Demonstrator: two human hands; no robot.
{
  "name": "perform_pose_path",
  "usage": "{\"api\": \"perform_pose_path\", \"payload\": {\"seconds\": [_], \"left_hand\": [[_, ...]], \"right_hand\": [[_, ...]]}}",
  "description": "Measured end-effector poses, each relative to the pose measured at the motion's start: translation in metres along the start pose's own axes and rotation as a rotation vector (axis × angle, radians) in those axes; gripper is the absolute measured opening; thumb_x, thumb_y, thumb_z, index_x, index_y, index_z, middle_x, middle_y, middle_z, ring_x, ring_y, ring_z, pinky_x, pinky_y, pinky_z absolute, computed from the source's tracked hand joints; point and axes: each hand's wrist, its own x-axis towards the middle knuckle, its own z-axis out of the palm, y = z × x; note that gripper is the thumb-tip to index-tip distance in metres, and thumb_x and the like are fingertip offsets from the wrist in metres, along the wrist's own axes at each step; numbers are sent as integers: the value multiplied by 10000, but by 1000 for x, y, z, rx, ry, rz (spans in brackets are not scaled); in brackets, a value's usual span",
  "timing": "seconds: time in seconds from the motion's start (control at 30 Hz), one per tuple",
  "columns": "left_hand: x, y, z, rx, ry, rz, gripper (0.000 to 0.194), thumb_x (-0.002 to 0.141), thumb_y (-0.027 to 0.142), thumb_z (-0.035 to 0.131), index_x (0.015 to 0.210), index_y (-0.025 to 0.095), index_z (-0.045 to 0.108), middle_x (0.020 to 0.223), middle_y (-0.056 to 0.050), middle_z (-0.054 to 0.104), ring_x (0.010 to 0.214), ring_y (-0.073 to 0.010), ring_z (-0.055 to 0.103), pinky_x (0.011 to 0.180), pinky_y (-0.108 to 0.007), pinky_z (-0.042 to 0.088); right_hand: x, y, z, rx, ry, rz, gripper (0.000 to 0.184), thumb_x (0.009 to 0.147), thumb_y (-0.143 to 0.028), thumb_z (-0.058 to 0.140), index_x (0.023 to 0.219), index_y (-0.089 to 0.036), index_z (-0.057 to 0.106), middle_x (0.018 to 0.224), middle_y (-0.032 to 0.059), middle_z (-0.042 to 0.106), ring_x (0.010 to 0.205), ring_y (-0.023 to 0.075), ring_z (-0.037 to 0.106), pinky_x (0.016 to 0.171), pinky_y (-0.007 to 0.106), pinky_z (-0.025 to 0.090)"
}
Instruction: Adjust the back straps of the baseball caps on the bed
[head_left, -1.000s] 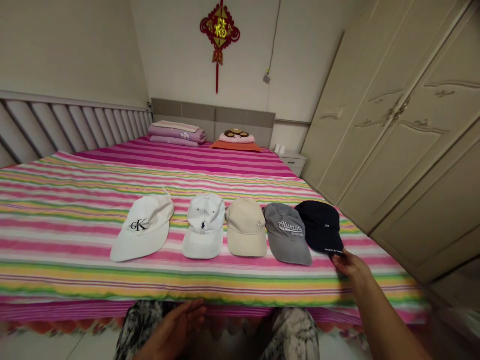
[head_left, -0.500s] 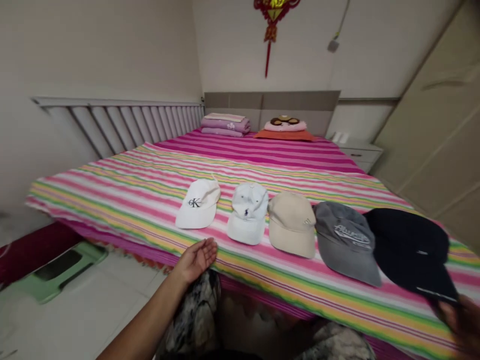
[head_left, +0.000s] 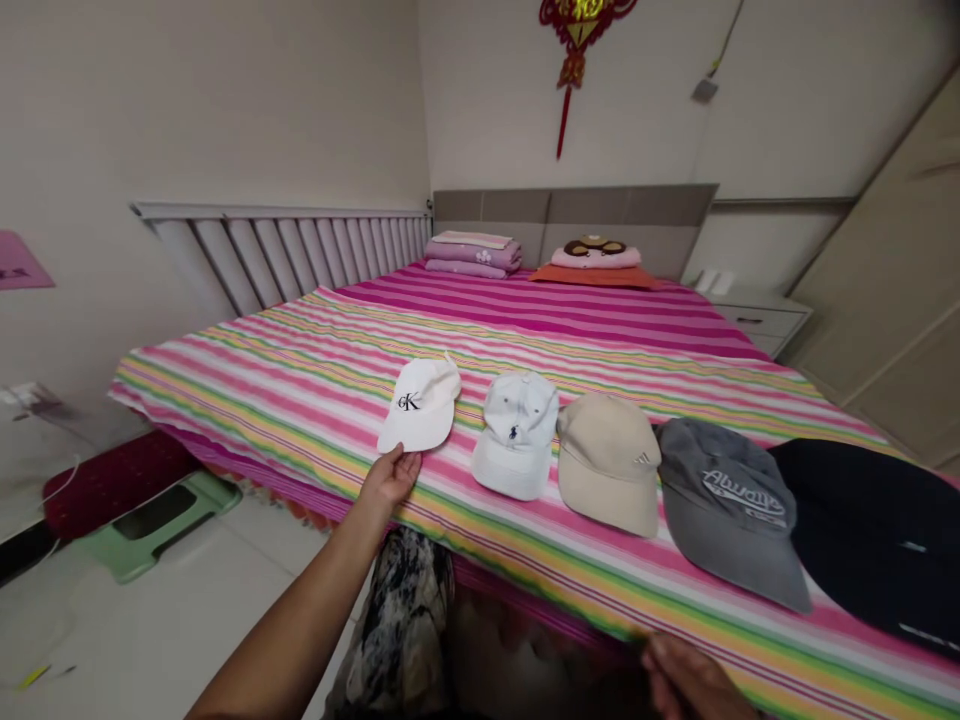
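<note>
A white baseball cap with black CK lettering lies leftmost in a row of caps. My left hand is at its brim's front edge, thumb at the rim and fingers closed beneath it. To the right follow a pale cap with a small dark rider emblem, a beige cap, a grey cap with white script and a black cap, cut off by the frame edge. Near the bed's front edge, my right hand is low in view, slightly blurred, its fingers loosely apart and holding nothing.
The caps rest on a striped sheet on a bed. Folded purple bedding and an orange pillow are by the headboard. A green stool stands on the floor at left. A nightstand is at far right.
My view has swung left. My left hand has risen from my lap to the CK cap's brim and taken hold of it. My right hand has let go of the black cap's brim and drawn back.
</note>
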Motion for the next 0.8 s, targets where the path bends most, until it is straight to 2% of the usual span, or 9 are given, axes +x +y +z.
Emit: {"api": "perform_pose_path", "payload": {"seconds": [0.1,0.2,0.27,0.37,0.47,0.53,0.63,0.7,0.8], "left_hand": [[-21,-12,0,-55,-127,14,195,818,37,407,864,144,564,643,-16,644,601,-95,613,662,-220,515],[-49,-35,-17,-57,-314,-31,284,795,7,419,972,172,567,719,-22,673,650,-108,625,677,-227,511],[-67,-55,-33,22,-417,-131,334,734,-9,502,988,198,567,760,-10,680,665,-115,628,671,-226,505],[-88,-84,-56,172,-490,-292,265,610,43,665,829,177,603,760,0,674,681,-133,625,642,-223,490],[-97,-108,-72,250,-569,-390,256,551,110,727,778,167,623,742,-9,666,710,-151,617,646,-229,462],[-98,-119,-80,284,-672,-444,293,545,138,734,820,156,634,749,-38,665,738,-179,616,652,-247,446],[-91,-127,-89,336,-775,-523,308,578,147,705,877,126,634,803,-84,663,776,-211,614,707,-295,431],[-83,-126,-91,332,-770,-550,298,608,158,676,900,126,630,830,-85,663,778,-205,613,747,-314,423],[-70,-117,-81,295,-719,-567,238,693,290,613,864,125,635,786,-77,669,756,-200,618,762,-326,428]], "right_hand": [[8,-6,49,-15,-138,-64,441,610,-587,613,601,-150,554,436,-11,543,332,68,432,353,177,289],[13,-27,78,-26,-320,-187,388,668,-536,603,643,-149,568,516,2,586,413,87,494,419,195,359],[14,-47,88,13,-388,-320,365,658,-485,644,815,-157,612,728,54,661,644,150,601,575,244,443],[8,-76,96,185,-445,-463,594,577,-444,728,1099,-231,539,1126,92,594,1024,230,544,830,337,423],[-7,-93,98,338,-483,-510,727,515,-480,748,1159,-247,505,1158,105,581,1078,271,513,869,381,406],[-17,-98,95,410,-441,-501,730,489,-506,749,1130,-226,541,1089,117,625,1080,293,512,882,398,399],[-28,-101,89,526,-273,-479,671,499,-516,737,1088,-234,581,1006,109,667,1068,299,524,916,415,378],[-30,-101,85,574,-178,-465,668,525,-535,713,1112,-251,566,995,103,672,1068,296,527,941,431,358],[-30,-101,81,590,-134,-450,649,557,-569,673,1113,-253,566,957,104,685,1067,301,529,953,460,346]]}}
